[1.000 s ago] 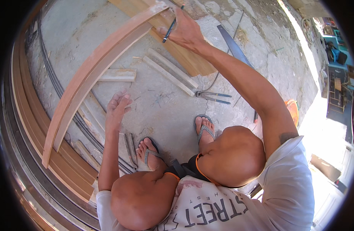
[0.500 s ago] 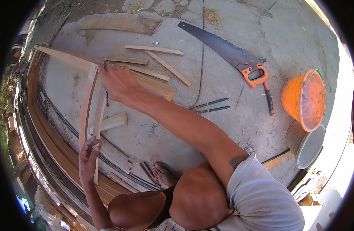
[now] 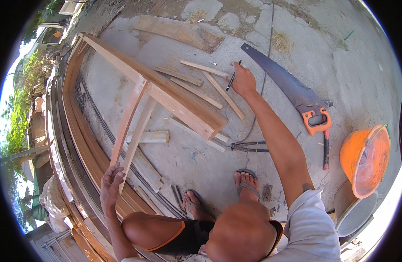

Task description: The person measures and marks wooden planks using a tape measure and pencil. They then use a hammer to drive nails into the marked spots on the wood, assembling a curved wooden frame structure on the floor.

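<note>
My left hand [image 3: 111, 185] is closed around the near end of a thin wooden slat [image 3: 127, 122]. The slat's far end meets a long wooden frame beam [image 3: 174, 101], which runs from the far left toward the middle. Beside it a second, paler strip [image 3: 139, 137] slants down from the beam. My right hand [image 3: 244, 81] is held out over the concrete past the beam, its fingers pinching a dark pencil [image 3: 230, 82]. Several loose wood strips [image 3: 222, 94] lie on the floor to the left of that hand.
An orange-handled handsaw [image 3: 288, 81] lies to the right, beside a red-and-black handled tool [image 3: 326, 150]. Farther right are an orange bucket [image 3: 356, 153] and a grey bucket [image 3: 347, 212]. Pincers [image 3: 251, 146] lie near my foot. A wide plank [image 3: 179, 32] lies at the back.
My right hand has left the joint of slat and beam and moved right with the pencil. My left hand keeps its hold on the slat. The view has shifted, showing more of the beam.
</note>
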A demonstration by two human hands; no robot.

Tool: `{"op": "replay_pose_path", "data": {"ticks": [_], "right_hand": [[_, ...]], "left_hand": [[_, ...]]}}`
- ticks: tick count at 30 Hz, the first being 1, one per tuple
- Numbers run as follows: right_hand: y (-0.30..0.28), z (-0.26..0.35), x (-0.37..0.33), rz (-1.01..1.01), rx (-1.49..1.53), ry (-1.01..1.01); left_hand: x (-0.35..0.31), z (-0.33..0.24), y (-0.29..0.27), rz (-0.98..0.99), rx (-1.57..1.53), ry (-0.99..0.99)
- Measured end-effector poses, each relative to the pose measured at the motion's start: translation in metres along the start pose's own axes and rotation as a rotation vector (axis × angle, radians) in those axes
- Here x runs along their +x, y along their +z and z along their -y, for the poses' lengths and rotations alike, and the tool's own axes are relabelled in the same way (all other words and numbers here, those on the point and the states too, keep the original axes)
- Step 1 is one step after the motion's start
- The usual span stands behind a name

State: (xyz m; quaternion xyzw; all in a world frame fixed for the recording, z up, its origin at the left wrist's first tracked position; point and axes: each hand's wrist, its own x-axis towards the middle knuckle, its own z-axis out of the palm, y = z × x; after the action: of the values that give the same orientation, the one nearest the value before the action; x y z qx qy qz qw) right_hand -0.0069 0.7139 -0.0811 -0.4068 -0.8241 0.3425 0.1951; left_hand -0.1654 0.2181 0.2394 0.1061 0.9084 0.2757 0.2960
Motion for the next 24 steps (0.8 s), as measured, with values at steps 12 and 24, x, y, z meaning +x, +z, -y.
{"op": "replay_pose_path", "data": {"ticks": [12,24], "right_hand": [[0.024,-0.009,-0.009,-0.025,-0.087,-0.173],[0.096,0.054,0.03,0.452,0.203,-0.108]], "left_hand": [[-0.005,0.002,-0.005,-0.042,0.114,-0.099],[-0.002,-0.001,-0.003,-0.084,0.114,-0.021]]}}
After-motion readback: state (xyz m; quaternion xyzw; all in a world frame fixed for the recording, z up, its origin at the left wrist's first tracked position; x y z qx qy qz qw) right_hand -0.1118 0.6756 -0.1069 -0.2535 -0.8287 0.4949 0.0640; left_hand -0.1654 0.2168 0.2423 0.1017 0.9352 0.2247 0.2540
